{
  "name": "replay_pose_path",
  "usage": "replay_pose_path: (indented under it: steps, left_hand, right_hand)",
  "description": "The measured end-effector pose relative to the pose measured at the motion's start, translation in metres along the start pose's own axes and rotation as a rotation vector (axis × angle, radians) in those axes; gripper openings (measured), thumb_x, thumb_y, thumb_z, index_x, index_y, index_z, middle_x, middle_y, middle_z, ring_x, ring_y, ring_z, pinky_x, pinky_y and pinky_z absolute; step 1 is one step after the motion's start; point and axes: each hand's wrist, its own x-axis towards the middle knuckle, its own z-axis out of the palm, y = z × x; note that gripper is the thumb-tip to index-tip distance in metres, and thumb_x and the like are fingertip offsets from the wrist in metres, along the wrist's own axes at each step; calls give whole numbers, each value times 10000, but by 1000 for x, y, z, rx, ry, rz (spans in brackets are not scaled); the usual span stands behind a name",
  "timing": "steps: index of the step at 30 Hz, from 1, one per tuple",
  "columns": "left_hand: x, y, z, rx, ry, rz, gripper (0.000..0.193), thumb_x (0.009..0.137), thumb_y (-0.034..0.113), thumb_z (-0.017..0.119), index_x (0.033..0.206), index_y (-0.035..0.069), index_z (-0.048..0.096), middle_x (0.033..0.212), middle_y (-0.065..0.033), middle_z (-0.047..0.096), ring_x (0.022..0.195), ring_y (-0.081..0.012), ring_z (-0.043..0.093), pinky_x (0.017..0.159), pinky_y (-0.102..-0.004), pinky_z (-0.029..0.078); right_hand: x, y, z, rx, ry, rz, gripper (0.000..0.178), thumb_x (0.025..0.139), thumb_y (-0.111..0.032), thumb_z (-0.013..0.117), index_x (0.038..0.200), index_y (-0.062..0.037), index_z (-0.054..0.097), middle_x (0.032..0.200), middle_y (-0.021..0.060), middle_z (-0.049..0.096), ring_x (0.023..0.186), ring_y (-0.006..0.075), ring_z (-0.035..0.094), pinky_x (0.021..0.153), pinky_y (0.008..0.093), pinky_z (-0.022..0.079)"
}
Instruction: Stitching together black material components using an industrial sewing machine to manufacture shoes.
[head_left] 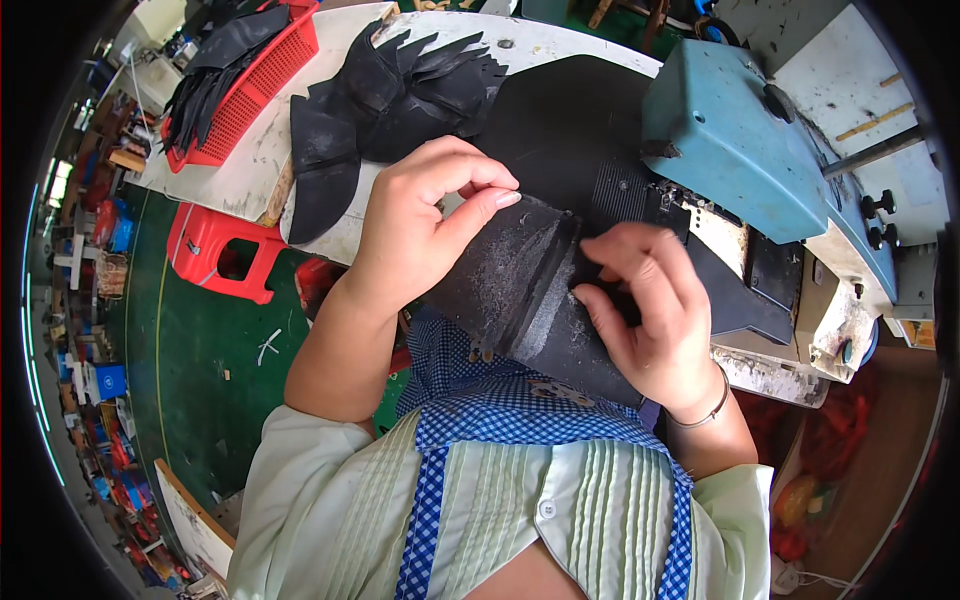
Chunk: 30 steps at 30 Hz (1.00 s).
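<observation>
A black leather-like piece lies across my lap at the near edge of the table. Its surface carries grey, dusty patches and a raised seam that runs at a slant. My left hand pinches the far left edge of this piece between thumb and fingers. Over the seam's right side, my right hand is curled, thumb and fingertips drawn inward and slightly blurred. Whatever lies between those fingertips is hidden. Under the far side of the piece, a larger black sheet rests on the table.
A blue-cased machine stands at the right. Several black cut pieces are heaped on the white table. A red basket of black pieces sits at the far left, above a red stool on the green floor.
</observation>
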Motion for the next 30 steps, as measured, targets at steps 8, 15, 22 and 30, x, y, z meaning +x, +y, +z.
replay_pose_path:
  steps: [8, 15, 22, 30]
  left_hand:
    - [-41, -3, -7, -301, 273, 103, 103, 901, -65, 719, 991, -20, 745, 960, -95, 685, 718, -122, 646, 658, -240, 533]
    - [-108, -107, -68, -75, 298, -538, 183, 958, 184, 730, 879, 21, 755, 775, -9, 693, 662, -102, 607, 622, -285, 480]
    - [-93, -173, -78, 482, 299, -385, 234, 855, 292, 804, 877, 71, 731, 881, -139, 645, 833, -313, 662, 760, -435, 526]
    - [-85, -274, -117, 884, 512, -1052, 556, 844, 432, 794, 1242, 66, 663, 1201, -177, 719, 1107, -404, 679, 942, -489, 537]
  right_hand:
    - [17, -12, 7, 232, -106, 110, 150, 805, 35, 784, 924, 22, 693, 901, 146, 682, 773, 293, 690, 674, 341, 556]
    - [-31, -10, 48, 96, -397, -34, 175, 854, -68, 766, 958, -6, 641, 895, 145, 689, 733, 299, 706, 621, 363, 577]
    - [-115, 112, 76, -506, -93, 201, 183, 912, 13, 696, 1092, 39, 710, 1003, 168, 739, 908, 317, 706, 812, 386, 552]
    - [-107, 61, 49, -375, -115, 412, 202, 850, -113, 807, 914, -3, 650, 637, 111, 557, 563, 288, 565, 552, 423, 451]
